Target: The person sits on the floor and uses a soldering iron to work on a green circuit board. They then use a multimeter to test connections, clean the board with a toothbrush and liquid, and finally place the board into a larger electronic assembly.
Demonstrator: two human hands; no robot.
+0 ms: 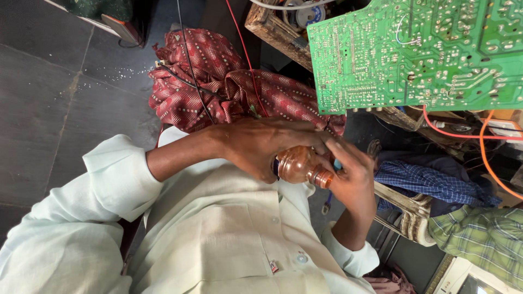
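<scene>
My left hand (256, 148) is wrapped around the body of a small amber plastic bottle (298, 165), which lies sideways in front of my chest with its threaded neck pointing right. The fingers of my right hand (354, 182) touch the bottle's neck and pinch a small blue piece (338, 164) next to the mouth; I cannot tell what that piece is. Both hands hover over my lap, above my pale shirt (218, 234). Most of the bottle's body is hidden by my left palm.
A large green circuit board (419, 51) hangs at the upper right, with red and orange wires (482, 136) below it. A red patterned cloth (218, 81) lies beyond my hands. Blue checked cloth (430, 182), green plaid cloth (485, 239), a wooden crate (275, 32) and dark floor tiles (49, 98) surround me.
</scene>
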